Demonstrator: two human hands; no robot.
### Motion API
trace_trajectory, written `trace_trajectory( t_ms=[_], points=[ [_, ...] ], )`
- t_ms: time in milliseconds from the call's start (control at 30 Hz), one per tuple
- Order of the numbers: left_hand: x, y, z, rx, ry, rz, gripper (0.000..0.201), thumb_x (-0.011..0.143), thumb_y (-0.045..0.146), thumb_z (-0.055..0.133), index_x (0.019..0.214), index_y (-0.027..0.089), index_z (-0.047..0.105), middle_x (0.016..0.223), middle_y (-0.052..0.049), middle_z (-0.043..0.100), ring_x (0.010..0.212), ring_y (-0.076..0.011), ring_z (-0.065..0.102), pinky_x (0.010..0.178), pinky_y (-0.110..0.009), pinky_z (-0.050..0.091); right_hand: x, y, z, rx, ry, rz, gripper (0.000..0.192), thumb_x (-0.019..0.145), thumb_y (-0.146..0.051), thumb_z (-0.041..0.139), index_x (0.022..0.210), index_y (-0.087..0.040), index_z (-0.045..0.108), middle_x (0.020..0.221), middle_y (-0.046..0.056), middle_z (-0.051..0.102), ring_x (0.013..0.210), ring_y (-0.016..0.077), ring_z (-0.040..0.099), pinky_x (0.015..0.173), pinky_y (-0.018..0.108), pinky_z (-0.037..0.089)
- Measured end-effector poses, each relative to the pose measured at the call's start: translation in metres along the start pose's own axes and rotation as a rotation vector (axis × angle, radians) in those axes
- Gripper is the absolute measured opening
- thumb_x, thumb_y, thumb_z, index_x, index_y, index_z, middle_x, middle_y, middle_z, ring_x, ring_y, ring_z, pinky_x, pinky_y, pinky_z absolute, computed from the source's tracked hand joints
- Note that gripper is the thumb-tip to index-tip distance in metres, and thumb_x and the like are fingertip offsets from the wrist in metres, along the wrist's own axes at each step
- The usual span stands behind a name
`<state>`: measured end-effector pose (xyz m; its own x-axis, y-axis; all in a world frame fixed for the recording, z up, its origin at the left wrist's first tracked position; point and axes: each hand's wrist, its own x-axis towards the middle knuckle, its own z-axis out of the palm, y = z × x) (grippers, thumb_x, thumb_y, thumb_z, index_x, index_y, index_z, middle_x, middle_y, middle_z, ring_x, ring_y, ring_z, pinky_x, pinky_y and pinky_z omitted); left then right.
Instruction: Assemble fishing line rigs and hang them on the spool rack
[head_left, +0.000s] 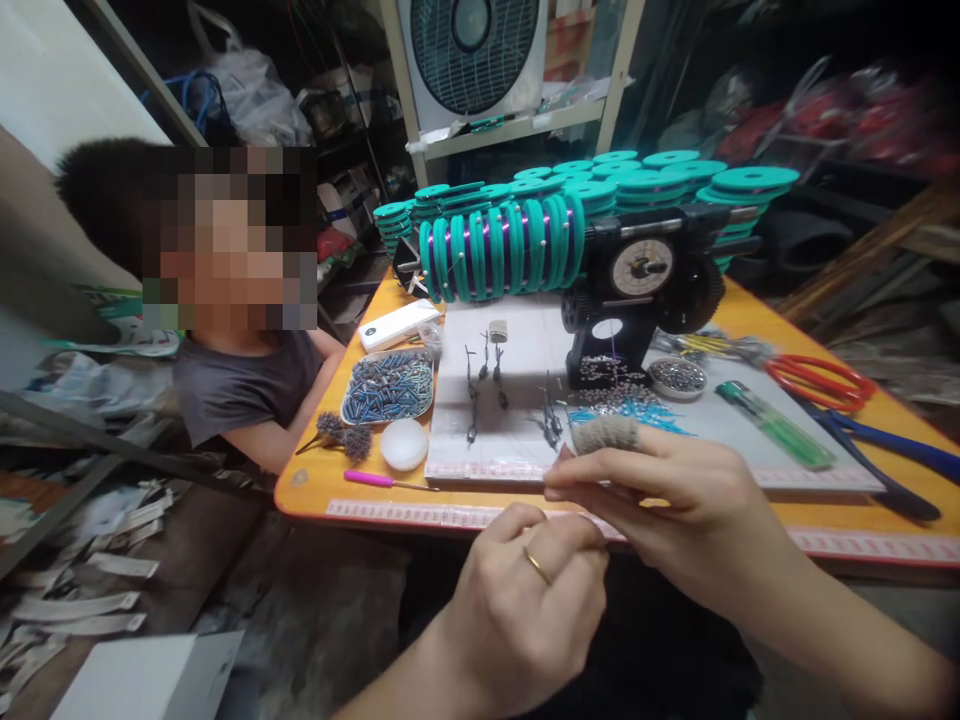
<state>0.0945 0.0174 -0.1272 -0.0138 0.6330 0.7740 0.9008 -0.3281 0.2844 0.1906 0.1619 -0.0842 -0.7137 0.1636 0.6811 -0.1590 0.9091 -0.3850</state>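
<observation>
My left hand (529, 590), with a gold ring on one finger, is closed into a fist just off the table's front edge. Whatever its fingers hold, if anything, is hidden. Just above and to the right, my right hand (679, 490) pinches thumb and fingertips together; what is between them is too small to make out. A grey-beige finger sleeve (606, 435) covers one of its fingers. Beyond the fingertips, several small dark wired pieces (551, 425) lie on a whitish board (514, 385). More of these dark pieces (472, 400) rest further left, near a loose finger sleeve (498, 330).
A black winding machine (637, 275) carries teal spools (502, 248). Around the board are a tray of blue parts (388, 385), a white bowl (403, 444), a pink-handled tool (369, 479), a green cutter (780, 425) and blue-handled pliers (892, 440). A person (240, 370) sits left.
</observation>
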Motion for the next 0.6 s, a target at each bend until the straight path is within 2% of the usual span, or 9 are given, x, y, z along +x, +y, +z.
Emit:
trace_trajectory(
  t_ms=[67,167,200,267,367,433,533,600],
  points=[
    [-0.004,0.004,0.003,-0.169,0.059,-0.280,0.014,0.086,0.000,0.057,0.085,0.014,0.059,0.088,-0.009,0.069,0.073,-0.0153,0.064,0.063,-0.025,0.050,-0.009,-0.002,-0.002,-0.079,0.055,-0.008,0.013,0.088,-0.015,0.064,0.098,-0.021,0.072,0.093,0.000,0.070,0.081,0.0032,0.068,0.070,0.010,0.052],
    [-0.016,0.012,0.012,-0.596,0.129,-0.794,0.014,0.089,0.012,0.063,0.076,0.015,0.059,0.091,-0.007,0.064,0.070,-0.0106,0.058,0.054,-0.019,0.041,-0.034,-0.008,-0.005,-0.207,0.140,0.071,0.024,0.088,-0.017,0.066,0.112,-0.021,0.066,0.113,0.002,0.068,0.102,0.0057,0.067,0.092,0.012,0.052],
    [-0.020,0.015,0.017,-0.762,0.169,-0.931,0.017,0.089,0.018,0.066,0.074,0.014,0.060,0.090,-0.007,0.064,0.071,-0.0103,0.056,0.057,-0.019,0.040,-0.043,-0.009,-0.005,-0.205,0.147,0.117,0.024,0.087,-0.019,0.066,0.111,-0.021,0.065,0.112,0.001,0.068,0.100,0.0051,0.067,0.091,0.010,0.052],
    [-0.025,0.020,0.026,-1.082,0.296,-1.135,0.024,0.084,0.029,0.076,0.072,0.013,0.062,0.086,-0.006,0.062,0.071,-0.0097,0.054,0.065,-0.020,0.043,-0.061,-0.012,-0.002,-0.135,0.106,0.212,0.016,0.087,-0.021,0.066,0.103,-0.022,0.068,0.100,-0.001,0.070,0.087,0.0032,0.068,0.079,0.007,0.054],
    [-0.025,0.032,0.039,-1.392,0.515,-1.321,0.032,0.072,0.035,0.087,0.068,0.012,0.064,0.078,-0.003,0.060,0.067,-0.0079,0.052,0.073,-0.020,0.046,-0.079,-0.017,0.009,0.056,-0.045,0.409,0.011,0.087,-0.029,0.067,0.091,-0.022,0.074,0.085,0.000,0.070,0.074,0.0048,0.070,0.063,0.006,0.054],
    [-0.021,0.039,0.044,-1.458,0.596,-1.374,0.032,0.067,0.033,0.090,0.066,0.012,0.065,0.078,-0.002,0.061,0.067,-0.0073,0.053,0.078,-0.021,0.048,-0.085,-0.021,0.018,0.221,-0.051,0.586,0.017,0.085,-0.034,0.067,0.085,-0.019,0.076,0.079,0.002,0.070,0.071,0.0083,0.071,0.061,0.009,0.056],
    [-0.017,0.044,0.047,-1.494,0.594,-1.383,0.032,0.066,0.030,0.091,0.065,0.012,0.065,0.081,-0.002,0.064,0.056,-0.0023,0.044,0.073,-0.018,0.046,-0.091,-0.026,0.025,0.418,0.007,0.740,0.027,0.087,-0.038,0.064,0.078,-0.015,0.074,0.070,0.002,0.067,0.052,0.0076,0.064,0.048,0.010,0.052],
    [-0.017,0.044,0.047,-1.534,0.506,-1.397,0.031,0.068,0.031,0.090,0.068,0.010,0.066,0.080,-0.001,0.064,0.047,0.0015,0.032,0.062,-0.016,0.042,-0.098,-0.027,0.022,0.425,0.006,0.689,0.020,0.090,-0.031,0.061,0.085,-0.016,0.074,0.067,-0.001,0.064,0.043,0.0034,0.056,0.040,0.008,0.045]
  ],
)
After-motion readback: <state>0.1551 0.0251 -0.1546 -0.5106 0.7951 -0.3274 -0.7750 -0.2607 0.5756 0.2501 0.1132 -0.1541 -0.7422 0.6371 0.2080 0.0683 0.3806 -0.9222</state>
